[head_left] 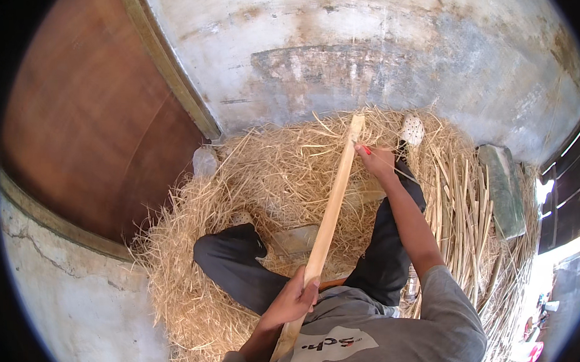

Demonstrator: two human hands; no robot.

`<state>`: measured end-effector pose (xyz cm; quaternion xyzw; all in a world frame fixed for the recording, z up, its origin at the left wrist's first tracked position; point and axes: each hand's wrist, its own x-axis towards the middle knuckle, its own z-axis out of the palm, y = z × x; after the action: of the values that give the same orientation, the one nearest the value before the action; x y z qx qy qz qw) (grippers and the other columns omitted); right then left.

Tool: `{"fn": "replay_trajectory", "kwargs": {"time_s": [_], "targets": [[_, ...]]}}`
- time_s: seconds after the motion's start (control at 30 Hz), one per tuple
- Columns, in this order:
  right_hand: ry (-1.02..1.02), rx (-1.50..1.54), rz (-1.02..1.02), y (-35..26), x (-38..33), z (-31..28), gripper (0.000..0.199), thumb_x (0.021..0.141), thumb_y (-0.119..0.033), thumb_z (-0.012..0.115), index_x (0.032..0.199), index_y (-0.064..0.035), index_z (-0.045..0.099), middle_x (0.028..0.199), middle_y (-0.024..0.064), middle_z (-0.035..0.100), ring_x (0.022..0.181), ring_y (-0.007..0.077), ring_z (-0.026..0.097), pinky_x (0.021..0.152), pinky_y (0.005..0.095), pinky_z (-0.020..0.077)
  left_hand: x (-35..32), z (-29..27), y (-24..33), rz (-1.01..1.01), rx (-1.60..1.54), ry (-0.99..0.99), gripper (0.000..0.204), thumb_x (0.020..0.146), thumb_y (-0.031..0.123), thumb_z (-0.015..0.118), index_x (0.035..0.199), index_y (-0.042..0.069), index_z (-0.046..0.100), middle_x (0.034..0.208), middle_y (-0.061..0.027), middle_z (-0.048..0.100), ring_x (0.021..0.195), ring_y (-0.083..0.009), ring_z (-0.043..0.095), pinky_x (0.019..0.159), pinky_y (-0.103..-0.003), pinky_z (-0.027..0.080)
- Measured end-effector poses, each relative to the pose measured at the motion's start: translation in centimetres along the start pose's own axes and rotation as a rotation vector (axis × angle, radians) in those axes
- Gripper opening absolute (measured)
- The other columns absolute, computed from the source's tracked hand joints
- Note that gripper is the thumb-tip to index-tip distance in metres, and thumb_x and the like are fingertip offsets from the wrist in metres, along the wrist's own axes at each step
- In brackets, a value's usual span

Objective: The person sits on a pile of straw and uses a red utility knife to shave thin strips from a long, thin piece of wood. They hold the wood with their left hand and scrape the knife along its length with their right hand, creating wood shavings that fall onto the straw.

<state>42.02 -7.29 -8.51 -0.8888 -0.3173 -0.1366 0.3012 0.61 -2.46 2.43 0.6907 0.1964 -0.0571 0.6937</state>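
A long pale bamboo slat [331, 213] runs slantwise from my torso up to the far heap of shavings. My left hand [293, 300] is closed round its near part, close to my belly. Toward the slat's far end, my right hand [378, 161] is closed on a small knife [366, 150] with a red part showing at the fingers. The knife touches or nearly touches the slat's right edge; its blade is too small to make out clearly. Between my bent legs, under the slat, lies a flat block [295, 240] partly covered by shavings.
Curly straw-coloured shavings [270, 162] cover the floor around me. A bundle of thin split sticks [462, 206] lies at my right, beside a greenish slab [503, 191]. A stained wall [362, 55] stands ahead, a brown door [99, 118] at the left. A stone [205, 162] sits near its frame.
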Motion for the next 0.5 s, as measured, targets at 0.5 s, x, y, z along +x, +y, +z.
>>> {"fn": "replay_trajectory", "kwargs": {"time_s": [0.5], "targets": [[-0.173,-0.050,0.465,5.4,4.4,5.1,0.074,0.087,-0.067,0.046,0.081,0.0027,0.070,0.085,0.0249,0.068,0.088,0.0392,0.065,0.078,0.0468,0.0500,-1.9,0.6,0.5,0.194,0.005,-0.158,0.031,0.102,0.021,0.044,0.127,0.004,0.039,0.080,-0.0011,0.052,0.066,-0.0073,0.052,0.056,-0.023,0.044]]}}
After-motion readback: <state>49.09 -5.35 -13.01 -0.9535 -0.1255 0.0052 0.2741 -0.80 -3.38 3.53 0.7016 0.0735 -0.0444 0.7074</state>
